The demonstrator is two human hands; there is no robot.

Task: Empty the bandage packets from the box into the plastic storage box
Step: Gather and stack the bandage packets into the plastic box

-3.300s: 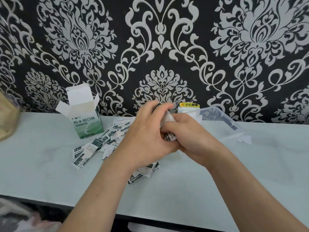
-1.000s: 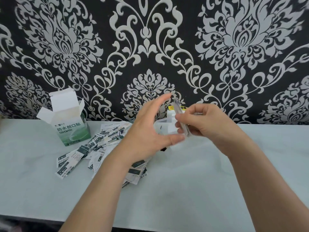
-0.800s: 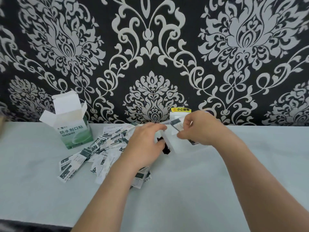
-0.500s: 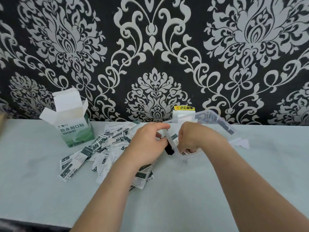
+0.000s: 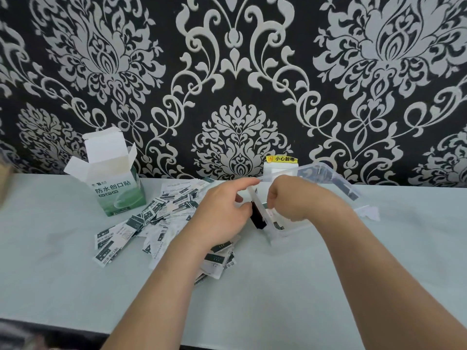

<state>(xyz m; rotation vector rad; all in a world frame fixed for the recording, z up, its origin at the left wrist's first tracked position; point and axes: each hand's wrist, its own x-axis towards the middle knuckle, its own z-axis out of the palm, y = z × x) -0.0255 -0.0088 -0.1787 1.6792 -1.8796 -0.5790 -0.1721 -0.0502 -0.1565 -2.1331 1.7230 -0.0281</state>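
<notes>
The green and white bandage box [image 5: 115, 184] stands upright at the back left with its top flaps open. Several bandage packets [image 5: 151, 218] lie scattered on the table between it and my hands, some under my left wrist. The clear plastic storage box [image 5: 290, 229] sits at centre right, its lid [image 5: 328, 178] tilted open behind. My left hand [image 5: 222, 213] grips the box's left rim between forefinger and thumb. My right hand [image 5: 295, 200] reaches down inside the box with fingers curled on a bunch of packets; a few packets [image 5: 278, 224] show through the wall.
A white wall socket with a yellow warning label [image 5: 281, 160] sits just behind the storage box. A brown object [image 5: 5, 183] pokes in at the far left edge. The pale table [image 5: 278, 299] ends near the bottom of the view; patterned wallpaper backs it.
My right hand has carried a bunch of packets from mid-air down into the storage box. My left hand has moved from the bunch to the box's left rim.
</notes>
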